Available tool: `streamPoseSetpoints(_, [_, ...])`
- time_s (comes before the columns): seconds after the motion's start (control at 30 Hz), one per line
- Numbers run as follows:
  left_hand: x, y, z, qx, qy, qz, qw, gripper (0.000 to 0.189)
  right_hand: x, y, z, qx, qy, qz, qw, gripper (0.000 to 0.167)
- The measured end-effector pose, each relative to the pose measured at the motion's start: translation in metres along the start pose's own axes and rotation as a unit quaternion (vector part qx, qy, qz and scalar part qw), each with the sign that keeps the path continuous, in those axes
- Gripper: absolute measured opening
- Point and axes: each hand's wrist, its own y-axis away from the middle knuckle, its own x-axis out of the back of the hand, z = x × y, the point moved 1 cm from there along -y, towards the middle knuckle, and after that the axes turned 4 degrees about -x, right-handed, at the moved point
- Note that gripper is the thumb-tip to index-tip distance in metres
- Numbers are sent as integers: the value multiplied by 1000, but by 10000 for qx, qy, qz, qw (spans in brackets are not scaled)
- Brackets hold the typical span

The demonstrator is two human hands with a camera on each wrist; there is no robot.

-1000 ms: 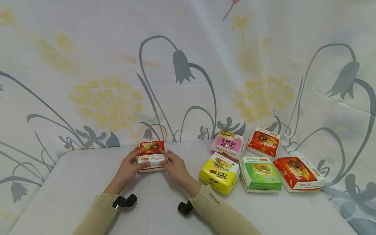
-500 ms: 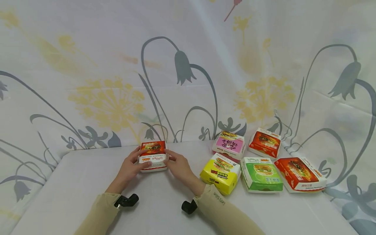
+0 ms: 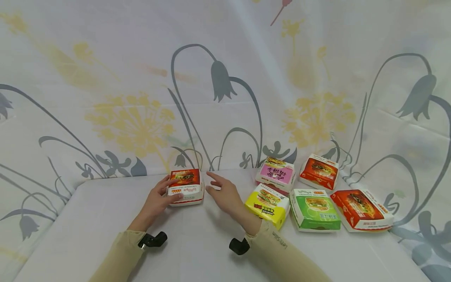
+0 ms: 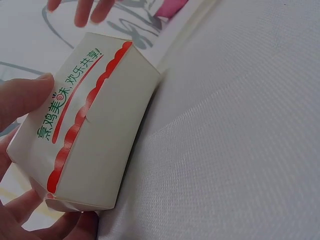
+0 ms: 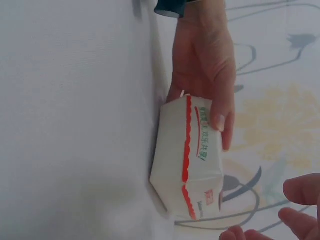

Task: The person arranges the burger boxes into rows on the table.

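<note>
Burger carton (image 3: 188, 187) resting in left hand (image 3: 157, 199), right hand (image 3: 225, 194) hovering apart

The carton, red on top and white along its near side, is sitting on the white table (image 3: 197, 250), between seven and eight o'clock from the middle of the head view.

The step in hand is seeming to be steadying this carton in its spot, since only one hand is bearing on it. The next move is probably calling for care at the nine o'clock end: the left hand would be needing to slacken without nudging the carton, or the right hand to be closing in toward nine o'clock for a two-sided hold.

The left hand is gripping the carton from about eight o'clock. Its thumb (image 4: 27, 97) is pressing on the slanting side with green lettering, while fingers are curling round the end. How hard it is squeezing, I cannot tell.

The right hand is hanging just beside the carton at three o'clock, not touching it. Its thumb and fingers are standing spread, holding nothing and pointing toward ten o'clock.

Farther toward three o'clock, a yellow burger box (image 3: 268, 201) and a green burger box (image 3: 315, 211) are lying near each other.
</note>
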Motion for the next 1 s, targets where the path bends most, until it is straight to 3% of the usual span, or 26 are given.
streamPoseSetpoints(0.23, [3, 2, 2, 57, -43, -1, 10000, 65, 22, 9, -4, 140, -71, -59, 9999, 50])
streamPoseSetpoints(0.5, [3, -1, -1, 24, -66, -37, 10000, 67, 53, 22, 3, 276, -116, 215, 9993, 50])
streamPoseSetpoints(0.87, [1, -1, -4, 3, -9, -36, 10000, 66, 106, 38, 27, -378, 321, 238, 9985, 46])
streamPoseSetpoints(1.0, [1, -1, -4, 18, -29, -56, 10000, 67, 123, 43, 34, -335, 624, 278, 9971, 43])
